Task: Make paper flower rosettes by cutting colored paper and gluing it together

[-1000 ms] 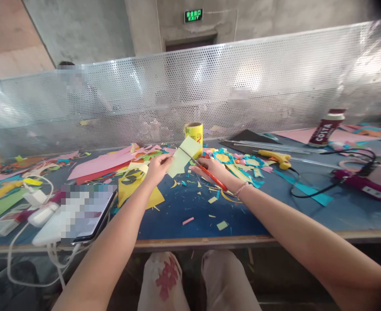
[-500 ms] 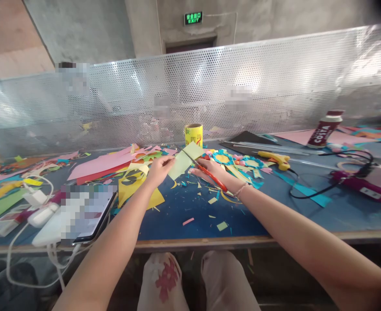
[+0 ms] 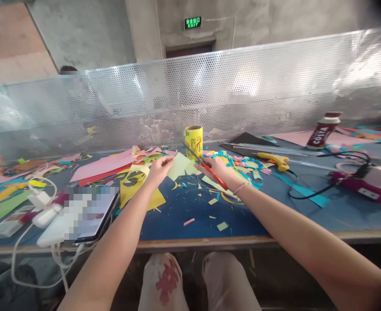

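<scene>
My left hand (image 3: 160,170) pinches a pale green piece of paper (image 3: 178,166) above the blue table. My right hand (image 3: 219,172) grips red-handled scissors (image 3: 214,172), whose dark blades point up and left in front of a yellow tape roll (image 3: 194,140). The blades stand apart from the held paper. A second pale green piece (image 3: 191,167) shows between the paper and my right fingers; I cannot tell whether it is loose. Small paper scraps (image 3: 222,226) lie below my hands, and yellow paper with cut-outs (image 3: 141,190) lies under my left wrist.
Pink sheets (image 3: 103,166) lie left, near a phone (image 3: 96,216) and white cables. On the right are a yellow glue gun (image 3: 274,160), a Costa bottle (image 3: 324,131) and a purple device (image 3: 365,185). A perforated metal screen (image 3: 125,103) stands behind.
The scissors have come off the pale green paper and their blades now sit higher. The paper in my left hand looks smaller, and a separate-looking piece shows beside it.
</scene>
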Available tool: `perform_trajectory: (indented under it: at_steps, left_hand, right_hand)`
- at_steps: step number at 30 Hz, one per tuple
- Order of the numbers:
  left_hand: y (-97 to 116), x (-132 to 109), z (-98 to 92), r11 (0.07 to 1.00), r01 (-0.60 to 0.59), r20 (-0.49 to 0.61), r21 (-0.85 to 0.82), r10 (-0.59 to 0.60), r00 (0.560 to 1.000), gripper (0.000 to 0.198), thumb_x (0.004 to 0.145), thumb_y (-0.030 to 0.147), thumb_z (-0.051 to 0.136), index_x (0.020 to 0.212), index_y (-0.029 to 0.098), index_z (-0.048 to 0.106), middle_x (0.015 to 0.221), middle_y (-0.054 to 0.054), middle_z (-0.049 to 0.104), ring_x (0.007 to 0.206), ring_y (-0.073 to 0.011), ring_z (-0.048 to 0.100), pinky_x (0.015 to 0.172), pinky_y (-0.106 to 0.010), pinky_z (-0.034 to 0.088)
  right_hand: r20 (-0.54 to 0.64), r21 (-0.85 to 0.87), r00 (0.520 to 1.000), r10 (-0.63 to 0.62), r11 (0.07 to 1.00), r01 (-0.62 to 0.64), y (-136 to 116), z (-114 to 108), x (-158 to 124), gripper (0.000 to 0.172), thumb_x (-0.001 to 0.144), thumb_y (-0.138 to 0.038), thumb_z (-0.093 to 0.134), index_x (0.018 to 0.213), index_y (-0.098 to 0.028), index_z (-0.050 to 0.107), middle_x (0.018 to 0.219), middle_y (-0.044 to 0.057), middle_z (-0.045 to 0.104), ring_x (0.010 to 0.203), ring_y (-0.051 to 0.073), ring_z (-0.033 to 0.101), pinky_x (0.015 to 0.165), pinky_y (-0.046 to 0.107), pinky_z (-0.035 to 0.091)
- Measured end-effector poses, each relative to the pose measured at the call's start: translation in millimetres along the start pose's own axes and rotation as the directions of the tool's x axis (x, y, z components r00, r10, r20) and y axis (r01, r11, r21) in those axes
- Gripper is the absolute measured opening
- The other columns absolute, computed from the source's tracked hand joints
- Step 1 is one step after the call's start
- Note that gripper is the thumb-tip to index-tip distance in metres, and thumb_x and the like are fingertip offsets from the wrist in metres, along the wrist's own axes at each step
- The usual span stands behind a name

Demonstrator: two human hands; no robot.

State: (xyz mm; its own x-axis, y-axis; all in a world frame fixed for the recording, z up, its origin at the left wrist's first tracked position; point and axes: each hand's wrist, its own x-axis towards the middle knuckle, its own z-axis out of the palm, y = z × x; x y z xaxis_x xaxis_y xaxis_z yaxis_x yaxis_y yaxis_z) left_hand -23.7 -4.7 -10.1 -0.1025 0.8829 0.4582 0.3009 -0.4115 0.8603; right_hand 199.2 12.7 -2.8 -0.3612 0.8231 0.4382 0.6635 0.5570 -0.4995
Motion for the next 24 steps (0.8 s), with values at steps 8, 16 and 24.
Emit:
perform_trajectory:
  at_steps: [8, 16, 24]
  left_hand:
    - [0.5, 0.2, 4.2, 0.996, -0.033, 0.018, -0.081, 0.034, 0.999, 0.023, 0.069, 0.013, 0.060, 0.091, 0.015, 0.066, 0.089, -0.007, 0.069, 0.083, -0.0176, 0.063, 0.080, -0.032, 0.048]
    - [4.3, -5.0, 10.7, 0.998, -0.025, 0.165, -0.056, 0.034, 0.986, 0.025, 0.069, 0.020, 0.067, 0.093, 0.017, 0.065, 0.080, -0.004, 0.067, 0.075, -0.0161, 0.062, 0.070, -0.029, 0.049]
    - [3.7, -7.1, 10.7, 0.997, 0.068, 0.208, -0.031, -0.060, 0.976, 0.025, 0.066, 0.032, 0.071, 0.084, 0.016, 0.064, 0.082, -0.006, 0.067, 0.075, -0.0175, 0.063, 0.069, -0.032, 0.050]
  right_hand:
    - [-0.034, 0.287, 0.997, 0.062, 0.957, -0.050, -7.1, 7.7, -1.2, 0.040, 0.069, -0.058, 0.059, 0.075, -0.019, 0.051, 0.065, 0.001, 0.057, 0.056, 0.012, 0.050, 0.054, 0.026, 0.038]
    - [-0.006, 0.454, 0.984, 0.180, 0.877, -0.157, -19.7, 10.5, -4.8, 0.027, 0.067, -0.039, 0.066, 0.077, -0.020, 0.048, 0.054, -0.004, 0.051, 0.042, 0.008, 0.044, 0.042, 0.023, 0.034]
    - [0.003, 0.675, 0.987, 0.161, 0.728, -0.121, -12.9, 14.0, -1.4, 0.025, 0.069, -0.037, 0.062, 0.075, -0.022, 0.043, 0.052, -0.006, 0.047, 0.041, 0.009, 0.043, 0.042, 0.024, 0.036]
